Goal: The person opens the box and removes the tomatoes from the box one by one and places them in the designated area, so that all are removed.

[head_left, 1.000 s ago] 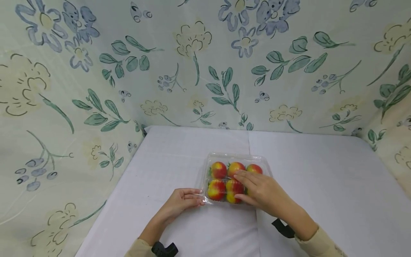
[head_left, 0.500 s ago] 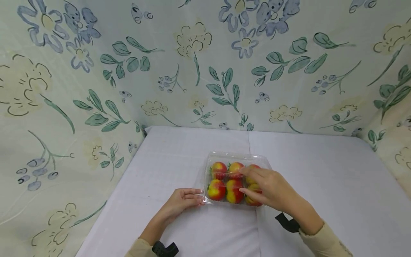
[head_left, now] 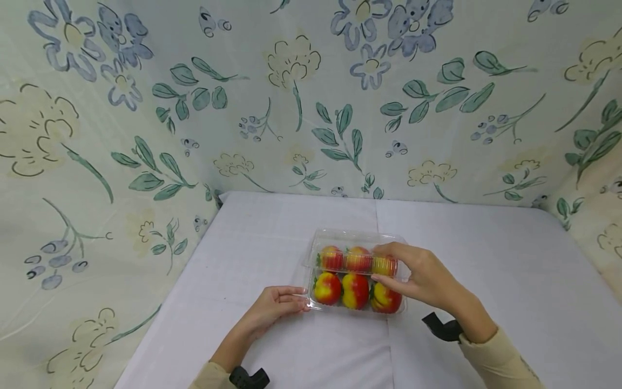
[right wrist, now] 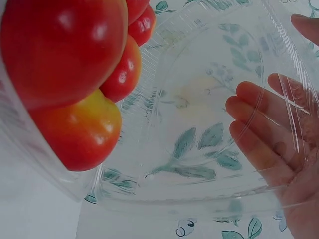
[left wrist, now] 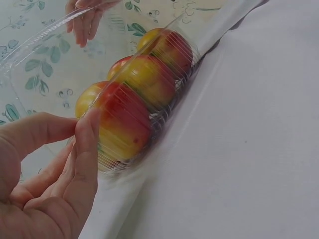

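A clear plastic clamshell box [head_left: 316, 303] sits on the table, holding several red-and-yellow fruits [head_left: 328, 288] with green leaves, laid in two rows. My left hand [head_left: 279, 305] pinches its front left edge between thumb and fingers, as the left wrist view shows closely [left wrist: 82, 119]. Its hinged lid [right wrist: 199, 149] stands raised, its ribbed edge crossing over the back row in the head view. Straight fingers of my right hand [head_left: 423, 270] lie behind the lid and show through it in the right wrist view, with the thumb apart from them.
White cloth [head_left: 252, 248] covers the table, with a fold line down its middle. Floral fabric [head_left: 291, 108] hangs at the back and sides. A black strap [head_left: 442, 327] circles each wrist below a beige sleeve [head_left: 495, 359].
My right hand has moved right and slightly away from me, and the lid's front edge has risen and tilted back, uncovering the front row. My left hand stays put.
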The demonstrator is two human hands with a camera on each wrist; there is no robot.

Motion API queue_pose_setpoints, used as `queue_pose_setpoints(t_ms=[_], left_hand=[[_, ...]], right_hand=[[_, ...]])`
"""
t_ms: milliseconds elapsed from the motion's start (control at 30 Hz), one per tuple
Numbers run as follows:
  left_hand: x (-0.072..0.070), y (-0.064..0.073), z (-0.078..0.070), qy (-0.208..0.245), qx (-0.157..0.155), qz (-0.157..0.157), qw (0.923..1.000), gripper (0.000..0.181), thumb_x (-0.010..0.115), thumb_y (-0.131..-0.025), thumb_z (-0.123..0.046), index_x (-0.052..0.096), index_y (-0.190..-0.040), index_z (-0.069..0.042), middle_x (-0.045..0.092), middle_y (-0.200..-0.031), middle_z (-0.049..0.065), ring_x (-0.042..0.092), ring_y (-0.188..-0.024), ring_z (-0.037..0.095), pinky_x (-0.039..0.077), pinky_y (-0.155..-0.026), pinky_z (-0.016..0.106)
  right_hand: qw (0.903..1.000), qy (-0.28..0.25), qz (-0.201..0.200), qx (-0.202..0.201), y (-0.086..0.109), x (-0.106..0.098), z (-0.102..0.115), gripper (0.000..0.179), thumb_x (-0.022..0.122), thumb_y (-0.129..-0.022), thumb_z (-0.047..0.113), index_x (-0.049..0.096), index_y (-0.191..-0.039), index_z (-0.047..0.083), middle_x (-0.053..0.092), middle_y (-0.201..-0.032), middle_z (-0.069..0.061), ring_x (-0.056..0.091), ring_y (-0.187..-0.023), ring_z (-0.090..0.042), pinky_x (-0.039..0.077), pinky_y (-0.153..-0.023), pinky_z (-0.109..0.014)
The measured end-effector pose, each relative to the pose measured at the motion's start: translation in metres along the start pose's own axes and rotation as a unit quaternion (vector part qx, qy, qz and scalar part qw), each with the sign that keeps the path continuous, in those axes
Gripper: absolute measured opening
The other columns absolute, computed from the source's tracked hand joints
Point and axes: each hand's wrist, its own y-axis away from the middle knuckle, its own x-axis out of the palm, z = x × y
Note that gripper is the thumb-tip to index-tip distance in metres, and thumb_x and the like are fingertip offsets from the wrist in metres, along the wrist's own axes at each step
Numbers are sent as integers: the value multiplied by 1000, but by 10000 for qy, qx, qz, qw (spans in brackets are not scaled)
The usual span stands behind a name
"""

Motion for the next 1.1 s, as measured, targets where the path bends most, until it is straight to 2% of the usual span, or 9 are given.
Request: queue_pose_setpoints(t_ms=[267, 367, 467, 533, 967, 1100], left_hand=[[0, 0, 0, 91, -55, -37, 9999, 43, 73, -92, -9, 59, -128, 11, 72, -106, 19, 72, -95, 23, 55, -88, 34], [-1, 0, 1, 106, -70, -48, 9999, 43, 73, -91, -9, 60, -128, 10, 72, -107, 19, 72, -96, 24, 55, -88, 35], [-1, 0, 1, 131, -67, -31, 9999, 43, 73, -91, -9, 60, -128, 10, 72, -107, 20, 72, -96, 25, 55, -89, 35], [-1, 0, 2, 160, -65, -19, 9998, 43, 73, -91, -8, 60, -128, 11, 72, -107, 20, 72, -96, 25, 55, -89, 35], [-2, -1, 3, 115, -101, -58, 9999, 44, 72, -92, -8, 59, -130, 10, 72, -107, 20, 72, -97, 25, 55, -89, 35], [-2, -2, 4, 182, -105, -35, 9998, 44, 72, -92, -7, 59, -130, 10, 72, -107, 21, 72, -97, 24, 55, -89, 35]], right_hand=[[9993, -226, -117, 275, 0, -7, -8, 48, 89, -73, 14, 68, -116, 9, 71, -112, -3, 68, -102, -24, 58, -82, -45], [9983, -368, -301, 349, 0, -10, -13, 49, 89, -70, 6, 69, -115, 9, 71, -111, -2, 68, -103, -23, 55, -89, -32], [9968, -490, -481, 418, 0, -12, -17, 50, 89, -69, 2, 69, -115, 9, 71, -111, -1, 67, -103, -22, 46, -96, -17], [9958, -551, -564, 460, 0, -13, -19, 51, 89, -68, 1, 69, -115, 9, 71, -111, -1, 66, -104, -23, 41, -97, -12], [9889, -493, -979, 1003, 4, -16, -36, 48, 87, -73, 2, 70, -117, 9, 70, -115, -3, 61, -109, -15, 41, -99, -13], [9872, -447, -1041, 1126, 5, -16, -40, 51, 86, -75, 3, 69, -123, 9, 68, -120, -4, 57, -115, -6, 38, -99, -12]])
